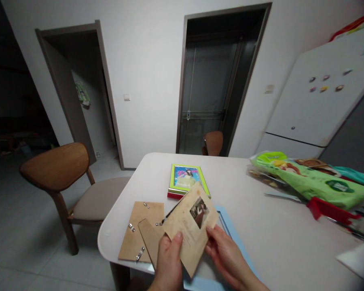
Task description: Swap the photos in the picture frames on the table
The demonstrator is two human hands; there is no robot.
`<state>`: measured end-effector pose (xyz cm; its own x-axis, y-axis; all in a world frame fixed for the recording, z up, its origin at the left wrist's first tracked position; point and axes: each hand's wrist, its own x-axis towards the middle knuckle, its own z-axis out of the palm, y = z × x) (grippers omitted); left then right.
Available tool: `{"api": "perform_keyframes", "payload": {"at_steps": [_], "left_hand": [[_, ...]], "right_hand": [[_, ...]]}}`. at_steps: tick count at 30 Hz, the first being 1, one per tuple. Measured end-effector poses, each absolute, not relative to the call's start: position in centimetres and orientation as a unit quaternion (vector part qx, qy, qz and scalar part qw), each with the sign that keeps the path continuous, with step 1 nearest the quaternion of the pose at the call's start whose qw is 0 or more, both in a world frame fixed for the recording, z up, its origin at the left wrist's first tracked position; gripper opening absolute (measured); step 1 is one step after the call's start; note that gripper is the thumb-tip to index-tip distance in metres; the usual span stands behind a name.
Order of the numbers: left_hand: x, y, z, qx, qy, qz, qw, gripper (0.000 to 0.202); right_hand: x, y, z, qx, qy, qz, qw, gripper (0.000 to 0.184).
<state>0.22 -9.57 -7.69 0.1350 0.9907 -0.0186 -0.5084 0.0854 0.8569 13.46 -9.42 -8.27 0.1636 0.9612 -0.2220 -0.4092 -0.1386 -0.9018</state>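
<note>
Both my hands hold up a yellowed paper sheet point(188, 230), tilted over the near part of the table. It bears a small dark photo and faint print. My left hand point(170, 260) grips its lower left edge with the thumb on top; my right hand point(226, 250) pinches the right edge. Beneath the sheet lies a light blue picture frame point(238, 246), largely hidden. To the left rests a brown backing board point(129, 244) with metal clips, its stand leg point(150, 236) partly behind my left hand. Beyond the sheet is a picture frame with a yellow-green border point(172, 178), stacked on something red.
The white table point(230, 178) has a rounded corner at left. On its right are a green package point(324, 182), a red object point(330, 211), a light-coloured utensil point(282, 197) and white paper point(356, 258). A wooden chair point(57, 167) stands left; a fridge point(318, 105) stands at right.
</note>
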Motion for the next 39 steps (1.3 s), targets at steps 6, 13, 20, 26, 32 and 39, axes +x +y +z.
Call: {"api": "perform_keyframes", "payload": {"at_steps": [6, 13, 20, 26, 32, 39], "left_hand": [[-0.2, -9.2, -9.7, 0.495, 0.397, 0.516, 0.575, 0.051], [-0.7, -9.7, -12.8, 0.873, 0.299, 0.286, 0.259, 0.056], [-0.4, -9.5, -12.6, 0.917, 0.294, 0.205, 0.176, 0.047], [1.0, -9.9, -11.3, 0.897, 0.373, 0.136, 0.196, 0.042], [0.7, -9.6, -10.9, 0.890, 0.385, 0.145, 0.196, 0.043], [0.1, -9.9, -11.1, 0.900, 0.361, 0.181, 0.166, 0.042]], "right_hand": [[18.9, -9.5, -7.0, -0.569, -0.318, 0.552, 0.520, 0.053], [19.8, -8.1, -8.9, -0.618, -0.437, 0.484, 0.439, 0.047], [19.6, -7.8, -9.4, -0.748, -0.613, 0.096, 0.236, 0.032], [19.0, -8.0, -10.6, -0.776, -0.609, -0.028, 0.160, 0.045], [20.7, -8.7, -10.6, -0.728, -0.648, 0.072, 0.212, 0.052], [21.3, -11.9, -12.1, -0.629, -0.740, 0.094, 0.216, 0.062]]}}
